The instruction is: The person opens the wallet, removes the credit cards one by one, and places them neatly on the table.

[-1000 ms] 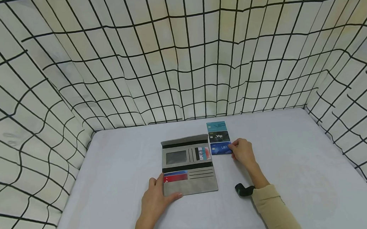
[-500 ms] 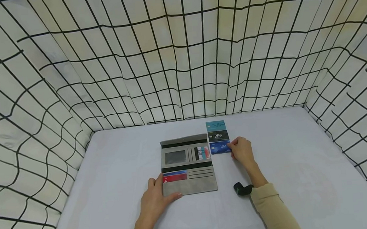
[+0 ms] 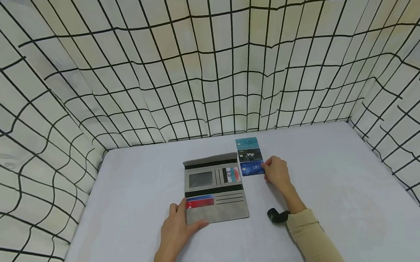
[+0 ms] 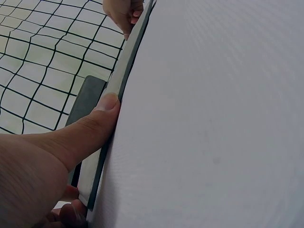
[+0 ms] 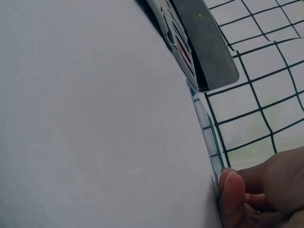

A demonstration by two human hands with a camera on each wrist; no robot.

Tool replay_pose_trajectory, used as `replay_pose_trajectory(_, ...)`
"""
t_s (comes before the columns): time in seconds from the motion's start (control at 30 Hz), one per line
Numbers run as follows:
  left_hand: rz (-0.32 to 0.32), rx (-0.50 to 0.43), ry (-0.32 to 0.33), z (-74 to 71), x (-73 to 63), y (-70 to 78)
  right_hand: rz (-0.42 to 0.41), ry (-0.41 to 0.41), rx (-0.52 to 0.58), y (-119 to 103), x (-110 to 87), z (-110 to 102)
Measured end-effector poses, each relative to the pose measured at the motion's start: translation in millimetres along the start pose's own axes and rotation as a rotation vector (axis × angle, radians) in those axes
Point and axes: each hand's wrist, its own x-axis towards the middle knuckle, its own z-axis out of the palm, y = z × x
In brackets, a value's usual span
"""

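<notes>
An unfolded grey wallet (image 3: 232, 213) lies on the white table in the head view, with a red card and a blue card in its lower left slots and more cards at the upper right. My left hand (image 3: 175, 226) holds its lower left corner, thumb along the near edge, fingers at the left side; the left wrist view shows the thumb (image 4: 95, 126) against that edge. Beside the wallet, a teal card (image 3: 247, 143), a black card (image 3: 250, 155) and a blue VIP card (image 3: 251, 168) form a column. My right hand (image 3: 278, 173) pinches the blue one's right edge.
White table (image 3: 127, 201) under everything, its far edge meeting a white backdrop with a black grid (image 3: 205, 66) that also rises at both sides. A black wrist device (image 3: 277, 216) sits beside the right wrist, near a beige sleeve (image 3: 312, 237).
Both hands keep their places on the wallet and the blue card. The whole head view has shifted very slightly.
</notes>
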Motion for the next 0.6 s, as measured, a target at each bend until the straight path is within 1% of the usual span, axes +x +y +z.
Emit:
replay_pose_trajectory(0.2,-0.010,-0.017,-0.003,0.0,0.1,-0.7,0.010,-0.006,-0.008,-1.2,-1.3,-1.8)
replay_pose_trajectory(0.37,-0.005,-0.014,-0.003,-0.2,0.1,-0.4,-0.030,-0.013,-0.040,-9.6,-8.0,-3.3)
replay_pose_trajectory(0.6,-0.006,-0.014,-0.002,-1.2,0.2,0.5,-0.101,-0.032,-0.017,-22.4,-17.4,-1.0)
